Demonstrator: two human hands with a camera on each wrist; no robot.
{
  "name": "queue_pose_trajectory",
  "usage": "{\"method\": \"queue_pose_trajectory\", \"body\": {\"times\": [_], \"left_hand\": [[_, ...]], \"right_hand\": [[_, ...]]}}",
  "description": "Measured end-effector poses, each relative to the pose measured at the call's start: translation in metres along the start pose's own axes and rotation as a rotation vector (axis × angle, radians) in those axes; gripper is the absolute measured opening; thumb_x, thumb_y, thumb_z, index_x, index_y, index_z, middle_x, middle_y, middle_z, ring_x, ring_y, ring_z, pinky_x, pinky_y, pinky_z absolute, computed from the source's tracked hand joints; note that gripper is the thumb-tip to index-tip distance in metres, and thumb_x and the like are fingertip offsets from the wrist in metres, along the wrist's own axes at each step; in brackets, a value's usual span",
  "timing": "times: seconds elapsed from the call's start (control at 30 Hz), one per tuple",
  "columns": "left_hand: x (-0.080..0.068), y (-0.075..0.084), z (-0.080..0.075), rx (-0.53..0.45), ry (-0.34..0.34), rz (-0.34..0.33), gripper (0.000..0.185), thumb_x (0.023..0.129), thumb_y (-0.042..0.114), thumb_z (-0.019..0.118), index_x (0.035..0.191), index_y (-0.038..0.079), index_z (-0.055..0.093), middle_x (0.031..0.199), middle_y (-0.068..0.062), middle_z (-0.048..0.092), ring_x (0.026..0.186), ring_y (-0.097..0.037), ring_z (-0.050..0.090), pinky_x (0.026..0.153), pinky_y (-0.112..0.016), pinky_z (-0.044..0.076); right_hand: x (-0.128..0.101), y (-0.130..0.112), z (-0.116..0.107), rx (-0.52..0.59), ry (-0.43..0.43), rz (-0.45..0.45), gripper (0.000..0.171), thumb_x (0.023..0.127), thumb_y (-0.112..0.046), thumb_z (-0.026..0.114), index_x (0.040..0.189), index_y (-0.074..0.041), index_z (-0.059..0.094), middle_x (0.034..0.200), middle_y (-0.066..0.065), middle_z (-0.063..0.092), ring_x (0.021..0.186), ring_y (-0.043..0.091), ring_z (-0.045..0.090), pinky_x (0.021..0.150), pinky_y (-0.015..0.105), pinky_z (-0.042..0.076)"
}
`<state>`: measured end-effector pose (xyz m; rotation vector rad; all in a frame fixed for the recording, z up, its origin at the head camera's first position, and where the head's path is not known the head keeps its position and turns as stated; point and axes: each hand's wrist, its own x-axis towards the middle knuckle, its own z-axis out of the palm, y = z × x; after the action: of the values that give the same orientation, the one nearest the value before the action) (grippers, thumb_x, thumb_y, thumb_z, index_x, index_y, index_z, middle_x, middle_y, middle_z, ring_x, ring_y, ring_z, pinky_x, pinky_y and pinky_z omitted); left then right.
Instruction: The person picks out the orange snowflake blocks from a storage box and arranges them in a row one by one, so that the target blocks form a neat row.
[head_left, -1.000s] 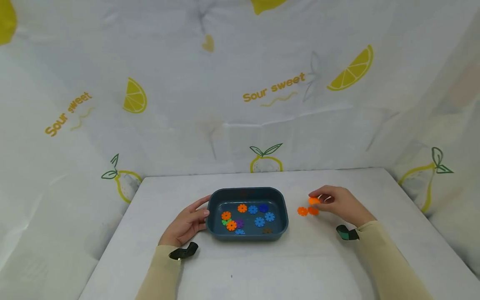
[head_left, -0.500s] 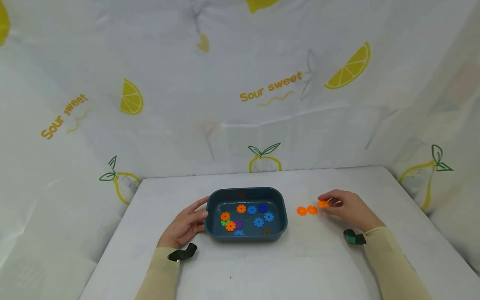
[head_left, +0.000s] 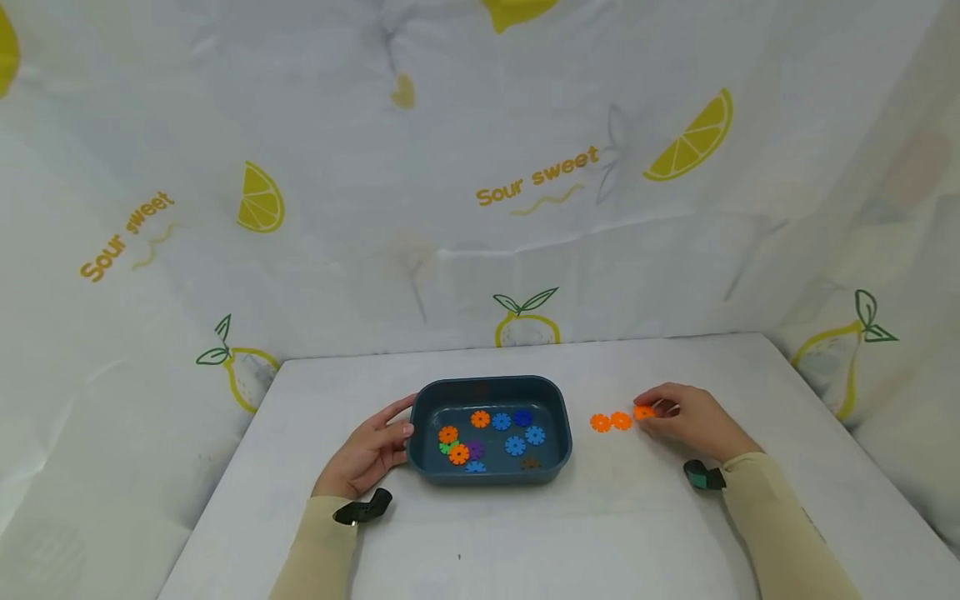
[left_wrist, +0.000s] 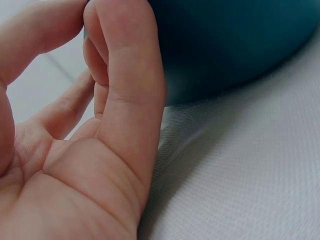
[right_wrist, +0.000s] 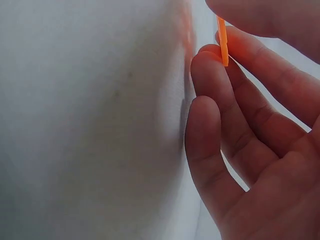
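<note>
In the head view, my right hand [head_left: 686, 417] pinches an orange notched plastic disc [head_left: 643, 412] low over the table. Edge-on between thumb and fingers, the same disc [right_wrist: 223, 42] shows in the right wrist view. Just left of it, two more orange discs [head_left: 621, 421] lie flat side by side. My left hand [head_left: 367, 454] holds the left end of a dark blue-green tray [head_left: 491, 477], thumb at its rim. From the left wrist, bent fingers [left_wrist: 132, 70] press up against the tray's outer wall. Inside the tray lie several notched discs in orange, blue, green, purple and brown.
A white cloth covers the table [head_left: 480, 542], and its far edge meets a white curtain [head_left: 360, 275] printed with lemons. Black straps circle both wrists. The tray stands left of the row of orange discs.
My right hand has moved right with its orange disc, from over the other two to just right of them, and lowered slightly. The left hand stays at the tray.
</note>
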<state>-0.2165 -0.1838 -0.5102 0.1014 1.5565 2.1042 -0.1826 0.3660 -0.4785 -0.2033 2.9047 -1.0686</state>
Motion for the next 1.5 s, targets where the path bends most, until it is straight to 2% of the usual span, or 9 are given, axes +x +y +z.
{"method": "queue_pose_trajectory", "body": {"times": [0.6,0.87,1.5], "left_hand": [[0.001,-0.0006,-0.0001,-0.007,-0.005,0.002,0.066,0.11,0.007,0.06,0.17,0.018,0.033,0.128,-0.002,0.074,0.093,-0.012,0.072,0.085,-0.028,0.064],[0.0028,-0.0011,-0.0003,-0.008,0.013,-0.001,0.065,0.11,0.007,0.061,0.168,0.019,0.036,0.13,-0.004,0.074,0.094,-0.013,0.072,0.087,-0.03,0.065],[0.0014,0.0011,0.0015,-0.017,0.023,-0.006,0.065,0.11,0.006,0.061,0.169,0.018,0.035,0.128,-0.002,0.075,0.093,-0.013,0.073,0.085,-0.029,0.065]], "right_hand": [[-0.0004,-0.0046,0.0013,-0.028,-0.023,0.018,0.027,0.094,-0.028,0.084,0.12,-0.021,0.079,0.114,0.0,0.073,0.103,0.019,0.063,0.088,0.034,0.055],[-0.001,-0.0048,0.0017,-0.045,-0.025,-0.007,0.028,0.094,-0.024,0.084,0.121,-0.021,0.078,0.112,-0.002,0.072,0.103,0.018,0.062,0.086,0.029,0.054],[0.0013,-0.006,0.0046,-0.053,-0.032,-0.027,0.027,0.093,-0.021,0.084,0.12,-0.018,0.079,0.112,0.0,0.071,0.101,0.018,0.06,0.083,0.028,0.053]]}}
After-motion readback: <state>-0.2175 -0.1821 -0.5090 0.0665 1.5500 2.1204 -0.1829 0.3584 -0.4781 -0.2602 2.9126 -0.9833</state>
